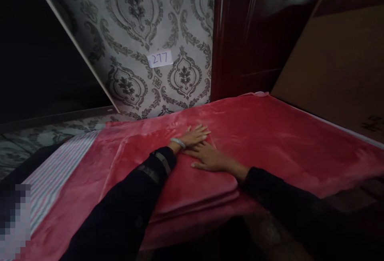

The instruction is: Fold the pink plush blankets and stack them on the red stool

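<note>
A red plush blanket (192, 189), folded in layers, lies on a larger red plush cover (285, 141). My left hand (195, 136), with a pale bracelet at the wrist, lies flat on the folded blanket near its far edge. Close in front of it my right hand (208, 157) presses on the same fabric, its fingers spread and pointing left. The fingertips of the two hands meet or slightly overlap. Neither hand grasps the cloth. The folded edges of the blanket show at the front, toward me.
Striped cloth (64, 169) lies at the left end of the red cover. A patterned wall (135, 25) with a paper label (160, 58) reading 277 rises behind. A dark screen (45, 53) stands left, a dark red door (252, 33) behind, and a large cardboard box (339, 53) right.
</note>
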Demonstrator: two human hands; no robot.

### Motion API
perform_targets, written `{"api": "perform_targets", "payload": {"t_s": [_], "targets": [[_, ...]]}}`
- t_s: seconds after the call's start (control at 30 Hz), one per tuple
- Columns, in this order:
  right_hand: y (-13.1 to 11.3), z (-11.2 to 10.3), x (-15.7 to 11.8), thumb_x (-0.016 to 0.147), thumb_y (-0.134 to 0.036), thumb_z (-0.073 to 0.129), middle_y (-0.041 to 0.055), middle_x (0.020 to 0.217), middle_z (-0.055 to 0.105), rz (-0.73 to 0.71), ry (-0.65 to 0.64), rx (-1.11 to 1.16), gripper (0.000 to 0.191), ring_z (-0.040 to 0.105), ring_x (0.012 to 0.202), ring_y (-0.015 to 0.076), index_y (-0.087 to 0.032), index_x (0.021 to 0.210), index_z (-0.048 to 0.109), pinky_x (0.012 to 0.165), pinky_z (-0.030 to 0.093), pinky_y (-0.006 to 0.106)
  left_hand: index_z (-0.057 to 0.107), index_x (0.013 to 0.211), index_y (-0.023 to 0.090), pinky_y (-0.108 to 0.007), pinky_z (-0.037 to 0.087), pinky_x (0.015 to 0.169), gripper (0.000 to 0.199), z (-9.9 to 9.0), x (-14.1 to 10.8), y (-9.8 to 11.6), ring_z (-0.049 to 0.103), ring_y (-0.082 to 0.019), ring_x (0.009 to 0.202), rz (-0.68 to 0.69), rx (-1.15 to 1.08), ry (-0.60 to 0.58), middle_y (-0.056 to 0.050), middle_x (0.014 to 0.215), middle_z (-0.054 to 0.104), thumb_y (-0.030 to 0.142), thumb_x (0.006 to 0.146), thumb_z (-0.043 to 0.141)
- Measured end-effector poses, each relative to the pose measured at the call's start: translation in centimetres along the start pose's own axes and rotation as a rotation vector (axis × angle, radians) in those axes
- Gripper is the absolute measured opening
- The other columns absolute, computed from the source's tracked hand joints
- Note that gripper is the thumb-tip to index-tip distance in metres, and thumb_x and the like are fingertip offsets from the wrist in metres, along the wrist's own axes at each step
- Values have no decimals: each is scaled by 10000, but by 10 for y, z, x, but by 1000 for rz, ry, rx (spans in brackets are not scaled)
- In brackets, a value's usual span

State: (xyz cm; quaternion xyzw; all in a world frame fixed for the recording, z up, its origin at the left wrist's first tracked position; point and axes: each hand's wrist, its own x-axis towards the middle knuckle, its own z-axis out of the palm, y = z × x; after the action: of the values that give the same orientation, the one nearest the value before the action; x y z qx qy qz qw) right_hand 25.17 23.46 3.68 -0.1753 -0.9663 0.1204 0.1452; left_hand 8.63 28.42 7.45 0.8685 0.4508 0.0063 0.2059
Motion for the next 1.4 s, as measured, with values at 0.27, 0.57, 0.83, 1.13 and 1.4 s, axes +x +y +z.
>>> {"api": "perform_targets", "payload": {"t_s": [0.27, 0.57, 0.83, 1.13, 1.4], "targets": [[-28, 11, -32, 1051, -546, 456, 69, 1716, 201, -34, -115, 189, 637, 63, 1592, 301, -298, 1623, 323, 1267, 28, 601, 329, 1607, 313, -601, -56, 1265, 568, 13, -4, -8, 8, -247, 1611, 54, -45, -1, -13, 1741, 138, 488, 1070, 265], [-94, 26, -109, 1028, -532, 525, 18, 1709, 208, 59, -161, 233, 731, 97, 1587, 284, -383, 1646, 165, 1279, 104, 587, 315, 1611, 319, -610, 34, 1271, 540, 24, -3, 3, 89, -240, 1607, 53, 131, 66, -32, 1728, 205, 428, 1083, 275], [-96, 14, -116, 1003, -554, 551, 40, 1691, 261, 39, -167, 197, 742, 245, 1549, 325, -401, 1638, 200, 1233, 279, 597, 333, 1607, 277, -705, 74, 1238, 613, 14, -36, 16, 243, -320, 1569, 24, 267, 162, -79, 1712, 244, 488, 1038, 415], [-134, -9, 48, 1056, -502, 456, 95, 1666, 337, -241, -138, 140, 616, 252, 1556, 285, -263, 1615, 355, 1259, 247, 556, 405, 1560, 210, -600, 0, 1263, 524, -32, -196, -76, 182, -286, 1580, -225, 15, 134, -71, 1681, 330, 410, 1080, 336], [-137, 65, 143, 1026, -603, 468, 117, 1709, 216, -372, -147, -11, 712, 30, 1591, 325, -238, 1623, 334, 1256, 74, 626, 375, 1589, 228, -460, -11, 1301, 546, 17, -226, -110, 153, -204, 1589, -209, -98, 342, -28, 1706, 284, 391, 1076, 283]]}}
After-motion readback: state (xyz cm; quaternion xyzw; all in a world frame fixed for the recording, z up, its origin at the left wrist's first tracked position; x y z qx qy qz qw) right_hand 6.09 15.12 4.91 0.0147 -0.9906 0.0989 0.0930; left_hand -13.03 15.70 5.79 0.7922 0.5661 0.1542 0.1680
